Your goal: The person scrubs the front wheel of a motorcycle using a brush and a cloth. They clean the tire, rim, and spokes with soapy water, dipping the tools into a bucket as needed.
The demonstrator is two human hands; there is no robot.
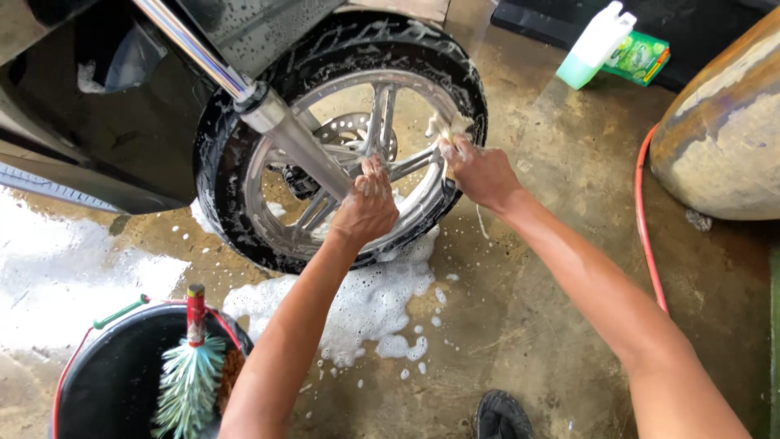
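Presently the front wheel (341, 138) stands soaped across tyre and spokes, foam pooled beneath — washing appears well advanced, rinsing not yet done — with the right hand (479, 171) closed on a pale cloth (445, 126) at the rim, the left hand (367, 207) gripping a spoke.

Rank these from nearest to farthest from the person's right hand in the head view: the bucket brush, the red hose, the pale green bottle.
From the right hand:
1. Red hose, on the floor to its right.
2. Pale green bottle, top right by the mat.
3. Bucket brush, bottom left in the black bucket.
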